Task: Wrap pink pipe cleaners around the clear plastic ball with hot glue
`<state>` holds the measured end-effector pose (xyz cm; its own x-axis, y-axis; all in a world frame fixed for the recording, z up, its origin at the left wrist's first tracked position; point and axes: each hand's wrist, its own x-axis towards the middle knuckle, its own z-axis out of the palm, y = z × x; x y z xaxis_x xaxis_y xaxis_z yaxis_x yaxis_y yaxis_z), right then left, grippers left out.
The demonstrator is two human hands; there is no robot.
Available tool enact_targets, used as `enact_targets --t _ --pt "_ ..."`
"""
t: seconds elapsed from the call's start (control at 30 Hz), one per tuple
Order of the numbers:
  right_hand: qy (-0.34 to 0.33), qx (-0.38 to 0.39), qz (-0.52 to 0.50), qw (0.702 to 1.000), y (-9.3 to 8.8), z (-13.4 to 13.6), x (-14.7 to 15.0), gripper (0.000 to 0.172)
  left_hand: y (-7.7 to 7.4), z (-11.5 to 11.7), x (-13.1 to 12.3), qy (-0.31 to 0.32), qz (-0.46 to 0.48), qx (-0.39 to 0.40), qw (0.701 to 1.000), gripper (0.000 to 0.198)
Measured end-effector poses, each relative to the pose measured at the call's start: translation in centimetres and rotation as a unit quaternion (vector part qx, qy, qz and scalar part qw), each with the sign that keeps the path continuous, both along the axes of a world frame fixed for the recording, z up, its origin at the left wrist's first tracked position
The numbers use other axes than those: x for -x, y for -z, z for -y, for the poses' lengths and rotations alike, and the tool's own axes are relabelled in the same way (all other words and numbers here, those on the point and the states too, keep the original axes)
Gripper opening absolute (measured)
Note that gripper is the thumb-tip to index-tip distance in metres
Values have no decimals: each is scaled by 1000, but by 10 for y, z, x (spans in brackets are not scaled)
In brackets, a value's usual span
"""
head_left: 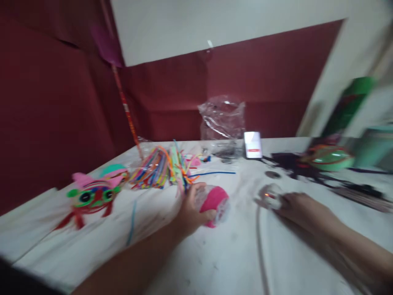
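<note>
Left forearm [135, 262] lies nearest; the left hand [192, 211] grips a pink ball [216, 198] mid-frame. Right hand [296, 208], finger hold unclear, meets a white corded device [270, 196] centre-right, seemingly handling it; next likely needs the ball steady.

White wall [230, 24] above maroon covering [276, 78]

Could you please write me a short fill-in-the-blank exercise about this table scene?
1. The left hand holds a round object whose band is ____.
2. The small object at the right hand is coloured ____.
3. The craft face is on the ____ side of the table.

Missing words: pink; white; left.
</note>
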<state>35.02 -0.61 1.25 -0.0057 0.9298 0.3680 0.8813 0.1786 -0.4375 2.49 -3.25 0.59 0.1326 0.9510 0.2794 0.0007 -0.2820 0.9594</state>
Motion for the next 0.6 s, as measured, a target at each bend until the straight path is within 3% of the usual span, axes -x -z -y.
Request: enact_targets --t 0.17,0.37,0.53,0.6 --pt "37 71 112 990 -6 -5 -4 19 1 -9 0 -24 -43 -35 998 75" --pt "6 106 128 986 -12 4 -17 19 -1 0 -6 8 -42 -36 998 78" --pt "-44 70 94 992 -16 -6 -45 40 -3 13 -10 38 -25 -17 999 77" --pt "-57 44 67 995 -17 -22 -51 39 -3 17 -12 51 -11 6 999 80"
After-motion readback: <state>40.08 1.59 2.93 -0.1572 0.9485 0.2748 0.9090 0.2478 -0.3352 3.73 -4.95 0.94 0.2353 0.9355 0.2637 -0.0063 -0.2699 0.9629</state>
